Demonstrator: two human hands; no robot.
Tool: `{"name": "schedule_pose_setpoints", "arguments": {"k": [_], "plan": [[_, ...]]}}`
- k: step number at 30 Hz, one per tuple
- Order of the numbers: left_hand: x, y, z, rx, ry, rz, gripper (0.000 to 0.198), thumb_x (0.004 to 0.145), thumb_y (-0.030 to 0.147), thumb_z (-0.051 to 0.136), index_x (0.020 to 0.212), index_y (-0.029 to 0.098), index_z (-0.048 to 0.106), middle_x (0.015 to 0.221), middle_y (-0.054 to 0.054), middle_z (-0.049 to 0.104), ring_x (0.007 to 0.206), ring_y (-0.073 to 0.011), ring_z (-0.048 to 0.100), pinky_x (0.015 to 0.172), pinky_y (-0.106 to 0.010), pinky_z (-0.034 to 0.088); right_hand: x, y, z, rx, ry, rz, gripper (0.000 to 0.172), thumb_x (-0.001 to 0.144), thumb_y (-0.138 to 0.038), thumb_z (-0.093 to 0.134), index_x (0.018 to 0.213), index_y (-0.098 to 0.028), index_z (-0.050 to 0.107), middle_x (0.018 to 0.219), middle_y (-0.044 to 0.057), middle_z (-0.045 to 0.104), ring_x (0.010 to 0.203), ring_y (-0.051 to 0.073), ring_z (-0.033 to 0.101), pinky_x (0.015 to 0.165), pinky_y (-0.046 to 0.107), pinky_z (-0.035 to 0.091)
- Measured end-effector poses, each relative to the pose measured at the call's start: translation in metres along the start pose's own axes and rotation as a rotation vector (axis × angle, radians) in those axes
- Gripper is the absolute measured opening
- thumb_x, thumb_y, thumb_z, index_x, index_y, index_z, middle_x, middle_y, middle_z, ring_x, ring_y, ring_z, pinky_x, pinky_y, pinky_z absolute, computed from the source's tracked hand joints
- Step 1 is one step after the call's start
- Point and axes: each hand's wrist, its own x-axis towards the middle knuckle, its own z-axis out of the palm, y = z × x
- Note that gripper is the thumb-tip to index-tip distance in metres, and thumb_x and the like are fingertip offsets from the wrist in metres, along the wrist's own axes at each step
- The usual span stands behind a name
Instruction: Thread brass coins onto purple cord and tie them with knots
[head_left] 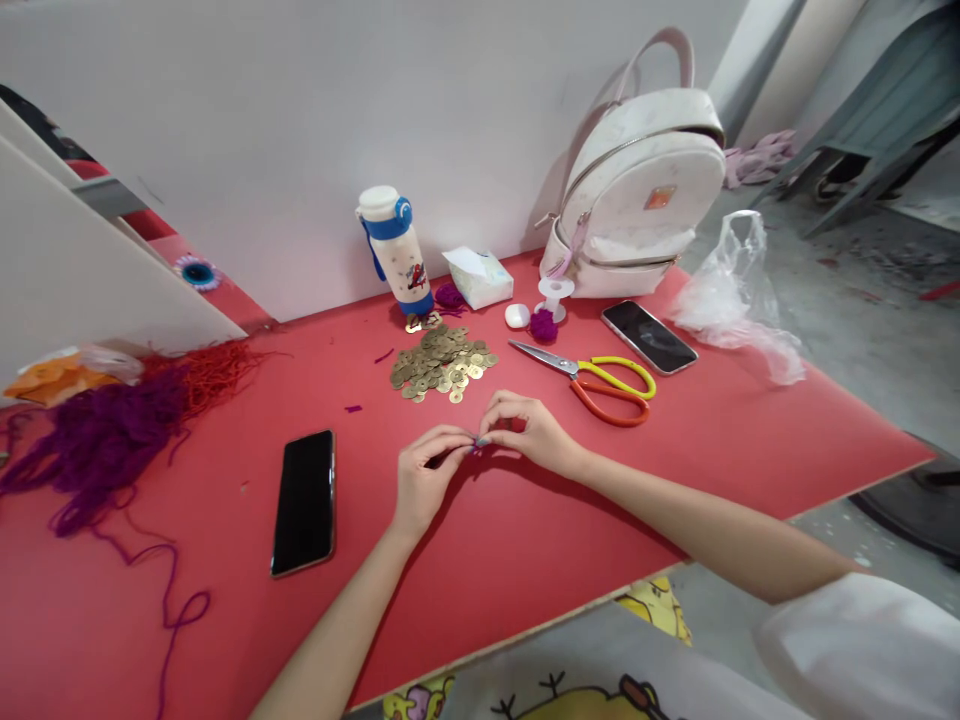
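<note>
My left hand (429, 474) and my right hand (531, 432) meet fingertip to fingertip over the red tabletop. Between them is a short piece of purple yarn (475, 447), mostly hidden by the fingers. Both hands are closed in a pinch on it. Just beyond lies a heap of brass-coloured coins with holes (442, 360). Scissors (592, 378) with one yellow and one orange handle rest right of the heap, blades pointing left. A tangle of purple yarn (112, 430) lies at the far left, with a loose strand trailing toward the front.
A black phone (303, 503) lies left of my left hand. Toward the back stand a bottle (397, 250), a tissue pack (481, 280), a spool (556, 295) and a white backpack (637, 200). Another phone (649, 337) and a plastic bag (739, 300) lie to the right.
</note>
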Motion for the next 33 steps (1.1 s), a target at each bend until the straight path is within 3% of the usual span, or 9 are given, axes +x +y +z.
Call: {"name": "schedule_pose_setpoints", "arguments": {"k": [11, 17, 22, 25, 30, 33], "plan": [[0.000, -0.001, 0.001, 0.026, 0.059, -0.017, 0.010, 0.082, 0.017, 0.066, 0.078, 0.019, 0.075, 0.082, -0.004, 0.073, 0.075, -0.0152, 0.069, 0.069, -0.022, 0.054, -0.002, 0.000, 0.005, -0.109, 0.032, 0.023, 0.009, 0.093, -0.020, 0.055, 0.085, -0.019, 0.060, 0.087, 0.002, 0.054, 0.078, 0.014, 0.055, 0.076, 0.029, 0.045], [0.000, -0.002, 0.001, 0.020, 0.076, -0.028, 0.010, 0.082, 0.017, 0.066, 0.078, 0.018, 0.075, 0.083, -0.005, 0.074, 0.077, -0.0158, 0.069, 0.070, -0.023, 0.054, -0.003, -0.001, 0.004, -0.100, 0.023, -0.001, 0.009, 0.092, -0.026, 0.059, 0.097, -0.020, 0.063, 0.093, 0.003, 0.054, 0.075, 0.014, 0.054, 0.069, 0.027, 0.047], [0.000, -0.003, 0.002, 0.012, 0.062, -0.029, 0.009, 0.081, 0.018, 0.067, 0.078, 0.018, 0.075, 0.082, -0.005, 0.074, 0.076, -0.0160, 0.069, 0.070, -0.023, 0.055, -0.002, -0.004, 0.005, -0.083, -0.011, -0.019, 0.006, 0.089, -0.025, 0.062, 0.087, -0.019, 0.064, 0.087, 0.002, 0.054, 0.072, 0.012, 0.053, 0.065, 0.025, 0.045], [0.000, -0.003, 0.001, 0.024, 0.063, -0.023, 0.010, 0.081, 0.017, 0.066, 0.078, 0.019, 0.075, 0.083, -0.005, 0.074, 0.076, -0.0160, 0.069, 0.070, -0.024, 0.055, -0.002, -0.007, 0.004, 0.018, -0.079, 0.063, 0.014, 0.089, -0.032, 0.063, 0.085, -0.018, 0.063, 0.082, 0.001, 0.053, 0.065, 0.010, 0.052, 0.060, 0.024, 0.044], [0.001, -0.004, 0.000, 0.031, 0.077, -0.046, 0.010, 0.082, 0.019, 0.065, 0.079, 0.019, 0.075, 0.085, -0.005, 0.074, 0.079, -0.0166, 0.069, 0.071, -0.024, 0.055, -0.004, -0.013, 0.000, 0.282, -0.313, 0.248, 0.033, 0.092, -0.049, 0.056, 0.085, -0.017, 0.057, 0.072, -0.001, 0.057, 0.053, 0.008, 0.050, 0.051, 0.022, 0.042], [0.001, -0.004, 0.001, 0.026, 0.088, -0.060, 0.010, 0.082, 0.020, 0.065, 0.079, 0.019, 0.075, 0.085, -0.005, 0.074, 0.079, -0.0170, 0.069, 0.072, -0.025, 0.055, -0.005, -0.011, 0.002, 0.259, -0.231, 0.229, 0.030, 0.091, -0.048, 0.058, 0.088, -0.018, 0.054, 0.070, -0.002, 0.056, 0.053, 0.008, 0.048, 0.051, 0.022, 0.040]]}}
